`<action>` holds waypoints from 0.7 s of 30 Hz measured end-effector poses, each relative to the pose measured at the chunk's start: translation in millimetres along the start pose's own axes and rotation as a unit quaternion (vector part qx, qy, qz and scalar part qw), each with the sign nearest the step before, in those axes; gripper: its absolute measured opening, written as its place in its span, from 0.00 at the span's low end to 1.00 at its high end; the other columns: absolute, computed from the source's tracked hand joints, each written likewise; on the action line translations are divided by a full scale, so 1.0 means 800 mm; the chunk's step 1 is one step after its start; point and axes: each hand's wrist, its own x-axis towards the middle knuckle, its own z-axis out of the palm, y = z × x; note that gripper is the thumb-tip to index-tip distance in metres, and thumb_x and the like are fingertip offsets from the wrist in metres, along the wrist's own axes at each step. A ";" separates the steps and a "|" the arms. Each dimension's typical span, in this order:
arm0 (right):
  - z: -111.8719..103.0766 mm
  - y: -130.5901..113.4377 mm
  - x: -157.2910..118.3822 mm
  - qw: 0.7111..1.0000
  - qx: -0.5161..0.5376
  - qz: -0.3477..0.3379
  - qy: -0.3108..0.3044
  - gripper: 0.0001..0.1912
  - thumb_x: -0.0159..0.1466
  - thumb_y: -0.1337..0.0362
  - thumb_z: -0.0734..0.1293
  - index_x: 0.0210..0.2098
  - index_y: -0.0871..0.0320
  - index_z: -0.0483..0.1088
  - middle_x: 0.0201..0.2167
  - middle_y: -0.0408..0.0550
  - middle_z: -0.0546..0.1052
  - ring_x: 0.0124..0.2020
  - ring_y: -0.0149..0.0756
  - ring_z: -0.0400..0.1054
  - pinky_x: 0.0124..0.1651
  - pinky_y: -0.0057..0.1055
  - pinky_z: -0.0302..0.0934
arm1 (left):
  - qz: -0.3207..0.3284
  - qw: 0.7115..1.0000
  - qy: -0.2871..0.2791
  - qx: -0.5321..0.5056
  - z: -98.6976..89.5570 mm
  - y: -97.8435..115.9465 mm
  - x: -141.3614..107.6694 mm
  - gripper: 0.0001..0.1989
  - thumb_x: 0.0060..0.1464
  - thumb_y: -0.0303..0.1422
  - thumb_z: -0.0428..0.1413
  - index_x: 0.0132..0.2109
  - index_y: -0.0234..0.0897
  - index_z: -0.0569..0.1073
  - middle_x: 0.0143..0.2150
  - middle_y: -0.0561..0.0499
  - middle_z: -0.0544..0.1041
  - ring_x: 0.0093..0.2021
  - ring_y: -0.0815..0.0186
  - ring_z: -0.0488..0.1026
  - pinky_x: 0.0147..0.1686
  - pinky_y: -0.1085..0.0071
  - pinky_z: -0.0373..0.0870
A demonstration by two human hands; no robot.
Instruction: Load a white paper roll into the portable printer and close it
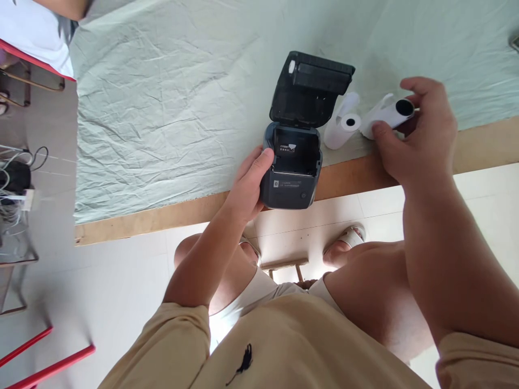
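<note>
My left hand (pixel 252 181) grips the left side of a dark portable label printer (pixel 288 189) at the table's front edge. Its lid (pixel 312 89) is swung up, and the paper bay (pixel 298 151) shows no roll inside. To the right, my right hand (pixel 425 127) has its thumb and fingers around a white paper roll (pixel 385 116) with a wide dark core, whose loose end sticks up. Between that roll and the printer stands another white paper roll (pixel 343 129) with a narrower core, its loose end also raised.
A pale green cloth (pixel 170 108) covers the table, with a bare wooden edge (pixel 162 210) along the front. Part of another person in white clothing (pixel 36 32) shows at top left. Tangled cables (pixel 14 200) and red bars (pixel 60 364) are at the left.
</note>
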 end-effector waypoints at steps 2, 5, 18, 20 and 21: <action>0.002 0.001 -0.001 1.000 -0.003 -0.026 0.001 0.39 0.59 0.69 0.72 0.70 0.49 0.71 0.58 0.58 0.80 0.51 0.49 0.77 0.60 0.52 0.74 | 0.005 1.000 -0.002 0.000 0.001 0.000 0.000 0.30 0.63 0.64 0.64 0.54 0.46 0.80 0.48 0.49 0.89 0.48 0.49 0.92 0.18 0.70 0.74; 0.005 0.007 0.000 0.998 -0.025 -0.065 0.003 0.36 0.56 0.68 0.74 0.66 0.54 0.77 0.58 0.65 0.77 0.62 0.57 0.75 0.63 0.55 0.72 | 0.003 1.000 -0.005 -0.003 0.001 0.000 0.000 0.29 0.62 0.63 0.65 0.54 0.45 0.81 0.48 0.49 0.89 0.47 0.49 0.92 0.18 0.71 0.74; 0.011 0.018 0.013 0.981 0.028 -0.155 0.118 0.44 0.63 0.45 0.76 0.75 0.46 0.62 0.72 0.60 0.68 0.61 0.58 0.73 0.62 0.61 0.70 | 0.012 1.000 -0.001 0.006 -0.001 -0.002 0.000 0.30 0.64 0.66 0.63 0.55 0.46 0.81 0.39 0.51 0.86 0.34 0.58 0.88 0.18 0.70 0.71; 0.010 -0.008 0.004 0.953 0.113 -0.240 0.148 0.50 0.62 0.30 0.73 0.74 0.44 0.60 0.73 0.57 0.68 0.57 0.56 0.75 0.55 0.60 0.72 | 0.033 0.999 -0.012 0.008 -0.001 -0.002 -0.001 0.28 0.63 0.64 0.66 0.52 0.45 0.81 0.34 0.53 0.83 0.27 0.63 0.83 0.16 0.71 0.69; 0.009 -0.026 -0.005 0.942 0.148 -0.264 0.146 0.50 0.61 0.25 0.72 0.73 0.44 0.62 0.72 0.56 0.69 0.58 0.57 0.76 0.55 0.60 0.72 | 0.045 0.999 -0.018 0.008 0.000 -0.001 -0.002 0.27 0.62 0.61 0.68 0.51 0.45 0.81 0.33 0.54 0.82 0.25 0.65 0.81 0.16 0.71 0.69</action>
